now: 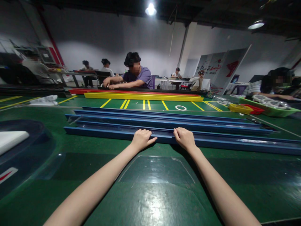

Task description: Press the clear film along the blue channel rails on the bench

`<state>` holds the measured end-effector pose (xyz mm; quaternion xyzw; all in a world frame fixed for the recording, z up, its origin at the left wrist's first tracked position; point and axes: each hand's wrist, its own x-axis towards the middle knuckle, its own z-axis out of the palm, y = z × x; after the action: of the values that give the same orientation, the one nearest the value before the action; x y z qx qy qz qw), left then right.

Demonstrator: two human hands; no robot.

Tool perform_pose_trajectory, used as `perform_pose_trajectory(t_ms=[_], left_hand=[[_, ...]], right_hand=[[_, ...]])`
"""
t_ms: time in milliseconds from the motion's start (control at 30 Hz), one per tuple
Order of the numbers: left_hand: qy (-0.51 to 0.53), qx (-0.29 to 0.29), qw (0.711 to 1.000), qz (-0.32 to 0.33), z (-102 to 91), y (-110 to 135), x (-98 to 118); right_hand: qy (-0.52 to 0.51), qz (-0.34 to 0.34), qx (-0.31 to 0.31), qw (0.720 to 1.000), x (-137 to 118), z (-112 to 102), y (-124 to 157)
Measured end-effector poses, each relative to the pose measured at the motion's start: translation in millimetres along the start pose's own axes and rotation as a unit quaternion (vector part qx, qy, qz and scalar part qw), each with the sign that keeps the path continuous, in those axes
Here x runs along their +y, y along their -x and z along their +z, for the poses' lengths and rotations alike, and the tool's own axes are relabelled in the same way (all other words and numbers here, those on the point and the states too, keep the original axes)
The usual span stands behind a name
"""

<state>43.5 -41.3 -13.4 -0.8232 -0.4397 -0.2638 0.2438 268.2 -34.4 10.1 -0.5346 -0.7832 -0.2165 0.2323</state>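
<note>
Green table (70,147); long blue rail (98,133) at 12 o'clock, nearest of several rails. Clamped on its near edge mid-length, slightly apart: left hand (142,139), right hand (184,138). Judged stiff, light, smooth; ends may sag.

hall is dimly lit overall; ceiling is left dark. light is given by a round ceiling lamp (150,9), blown out to white, and a second lamp (256,25) at upper right. a broad pale glare is thrown on the green table (70,175) close to the camera. soft shadow is cast beside the right hand (185,138) and its forearm. blue rails (211,128) are rendered sharp; far people (136,73) are seen softer. strong wide-angle bending is noted at the edges, and corners are darkened.
</note>
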Motion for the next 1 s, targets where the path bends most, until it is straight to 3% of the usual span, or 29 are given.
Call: perform_pose_trajectory(t_ms=[400, 700, 1000], left_hand=[[0.045, -0.053, 0.997, -0.025, -2.8, -4, -5], [0.048, -0.071, 0.995, -0.045, -3.9, -5, -4], [0.053, -0.074, 0.995, -0.048, -3.8, -5, -4]], right_hand=[[-0.001, -0.009, 0.0, 1.0, -21, 8, -4], [0.004, 0.031, -0.009, 0.999, -26, 6, -7], [0.017, 0.022, -0.019, 0.999, -25, 13, -9]])
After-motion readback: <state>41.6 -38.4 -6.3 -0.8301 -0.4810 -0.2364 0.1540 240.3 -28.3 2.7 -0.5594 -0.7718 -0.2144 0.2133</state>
